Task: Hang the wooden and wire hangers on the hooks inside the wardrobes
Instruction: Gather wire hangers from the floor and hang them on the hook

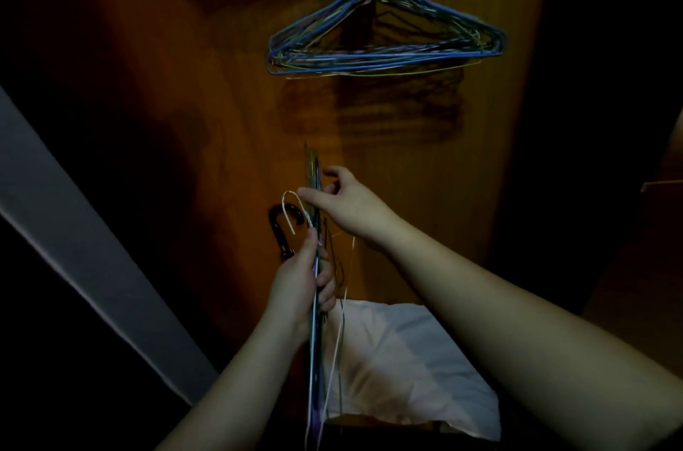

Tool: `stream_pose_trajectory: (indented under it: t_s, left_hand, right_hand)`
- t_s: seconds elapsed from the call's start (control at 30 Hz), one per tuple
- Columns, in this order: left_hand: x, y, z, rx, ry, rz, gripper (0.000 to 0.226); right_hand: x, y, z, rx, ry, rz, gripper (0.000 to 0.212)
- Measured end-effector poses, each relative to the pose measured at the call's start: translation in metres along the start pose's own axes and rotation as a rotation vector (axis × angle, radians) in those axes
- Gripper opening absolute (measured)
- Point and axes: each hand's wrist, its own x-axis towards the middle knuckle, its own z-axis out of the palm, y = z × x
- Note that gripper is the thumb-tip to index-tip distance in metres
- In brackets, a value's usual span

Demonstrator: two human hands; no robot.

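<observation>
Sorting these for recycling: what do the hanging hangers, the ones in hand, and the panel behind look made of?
Hanging hangers: thin wire, seemingly blue-coated. Held hangers: equally thin wire, white and coloured coatings, probably metal inside. Back panel: orange-brown wood or veneer; dim light hides clear grain.

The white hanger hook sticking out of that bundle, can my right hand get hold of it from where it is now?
Probably yes. The right hand is at the top of the bundle the left hand grips, its fingertips right beside the white hook, and nothing lies between them.

No text, label, brand, number or sign can be read anywhere here.
</observation>
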Motion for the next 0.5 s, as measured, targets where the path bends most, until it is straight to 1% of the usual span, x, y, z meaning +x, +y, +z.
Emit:
stream_pose_trajectory:
  t_s: [0.1,0.17,0.23,0.33,0.5]
  left_hand:
    - [-0.005,0.0,0.004,-0.029,0.01,0.034,0.05]
    - [-0.007,-0.001,0.005,-0.025,0.008,0.047,0.051]
    - [-0.009,-0.001,0.004,-0.045,0.013,0.045,0.042]
    - [-0.008,-0.002,0.004,-0.066,0.04,0.034,0.024]
    - [-0.007,-0.004,0.0,-0.085,0.084,-0.004,0.02]
  right_hand:
    - [-0.001,-0.001,0.003,-0.01,0.017,-0.014,0.059]
    - [0.001,0.0,0.006,-0.025,0.073,-0.038,0.048]
    - [0.003,0.001,0.011,-0.036,0.123,-0.052,0.043]
    - [-0.002,0.001,0.017,0.003,0.161,-0.084,0.042]
    - [-0.006,0.0,0.019,0.025,0.156,-0.146,0.05]
